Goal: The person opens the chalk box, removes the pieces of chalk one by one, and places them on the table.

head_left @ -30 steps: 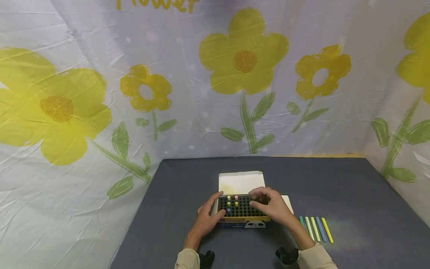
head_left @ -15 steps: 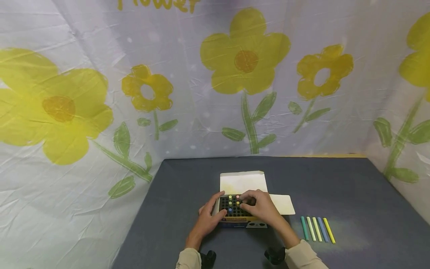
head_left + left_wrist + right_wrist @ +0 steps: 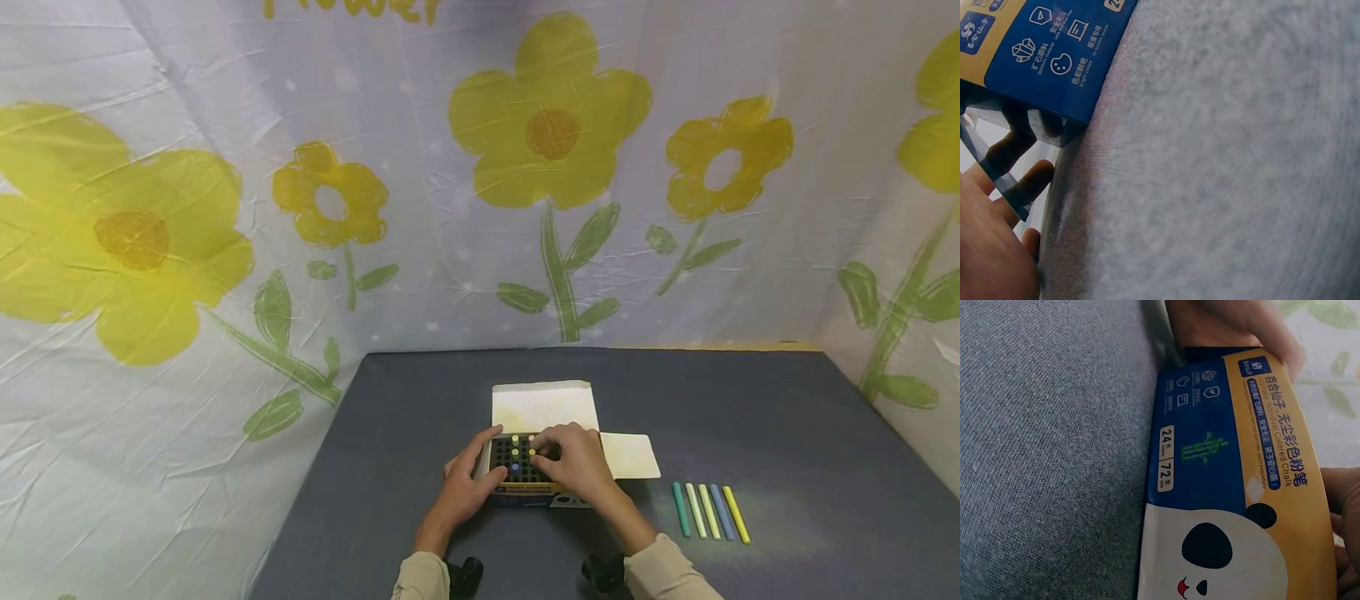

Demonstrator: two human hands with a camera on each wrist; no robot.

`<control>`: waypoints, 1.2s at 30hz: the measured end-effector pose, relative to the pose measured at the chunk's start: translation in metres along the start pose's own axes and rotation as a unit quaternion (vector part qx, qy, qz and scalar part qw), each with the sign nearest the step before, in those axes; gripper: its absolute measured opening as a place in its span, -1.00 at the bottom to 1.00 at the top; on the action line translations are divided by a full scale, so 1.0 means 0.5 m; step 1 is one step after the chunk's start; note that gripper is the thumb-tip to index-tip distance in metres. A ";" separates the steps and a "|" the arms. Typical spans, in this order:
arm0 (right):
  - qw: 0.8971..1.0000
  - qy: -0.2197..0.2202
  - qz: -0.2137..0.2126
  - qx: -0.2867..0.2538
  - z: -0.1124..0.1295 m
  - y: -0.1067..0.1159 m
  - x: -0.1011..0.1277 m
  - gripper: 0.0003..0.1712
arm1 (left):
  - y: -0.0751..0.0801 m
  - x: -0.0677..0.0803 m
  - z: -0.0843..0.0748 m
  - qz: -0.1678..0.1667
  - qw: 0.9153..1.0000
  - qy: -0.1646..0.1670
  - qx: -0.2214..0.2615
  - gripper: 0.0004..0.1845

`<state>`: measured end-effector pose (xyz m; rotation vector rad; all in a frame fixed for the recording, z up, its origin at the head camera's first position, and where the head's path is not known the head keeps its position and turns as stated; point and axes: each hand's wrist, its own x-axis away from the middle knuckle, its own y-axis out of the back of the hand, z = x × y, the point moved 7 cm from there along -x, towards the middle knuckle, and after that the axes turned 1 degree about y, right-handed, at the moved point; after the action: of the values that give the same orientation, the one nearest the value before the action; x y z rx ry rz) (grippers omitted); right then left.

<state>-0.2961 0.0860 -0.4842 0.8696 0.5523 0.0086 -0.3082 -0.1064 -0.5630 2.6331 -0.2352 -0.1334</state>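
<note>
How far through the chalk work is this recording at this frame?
Five chalk sticks already lie side by side on the table. In hand: the left hand grips the chalk box while the right hand reaches into its grid. Left: about six chalk ends show in the box; most visible holes look empty.

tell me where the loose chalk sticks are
In the head view, five loose chalk sticks lie side by side on the grey table, right of the chalk box.

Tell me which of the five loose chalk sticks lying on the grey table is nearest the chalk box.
The green chalk stick, leftmost in the row; the yellow one lies farthest.
</note>
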 end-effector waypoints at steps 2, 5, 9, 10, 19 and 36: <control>1.000 -0.008 0.004 0.009 0.001 -0.002 0.000 -0.85 | 0.000 0.000 0.000 -0.001 1.000 0.000 -0.003 -0.35; 1.000 -0.021 0.012 0.013 0.001 -0.005 0.000 -0.85 | 0.000 0.000 0.001 -0.002 1.000 0.003 -0.007 -0.35; 0.999 -0.030 0.021 0.008 -0.001 -0.009 0.002 -0.87 | 0.000 0.001 0.002 -0.002 1.000 0.001 -0.006 -0.36; 0.999 -0.031 0.023 0.005 -0.002 -0.009 0.002 -0.87 | 0.000 0.002 0.003 -0.001 1.000 0.002 -0.006 -0.36; 0.998 -0.006 0.017 -0.059 0.000 -0.001 0.003 -0.84 | -0.001 0.006 0.010 -0.001 1.000 0.008 0.004 -0.36; 0.986 0.067 -0.050 -0.141 0.018 0.039 -0.009 -0.79 | 0.003 -0.002 0.001 -0.005 1.000 -0.004 -0.003 -0.35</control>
<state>-0.2917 0.0913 -0.4635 0.5664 0.7011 0.0537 -0.3093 -0.1077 -0.5629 2.6281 -0.2246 -0.1470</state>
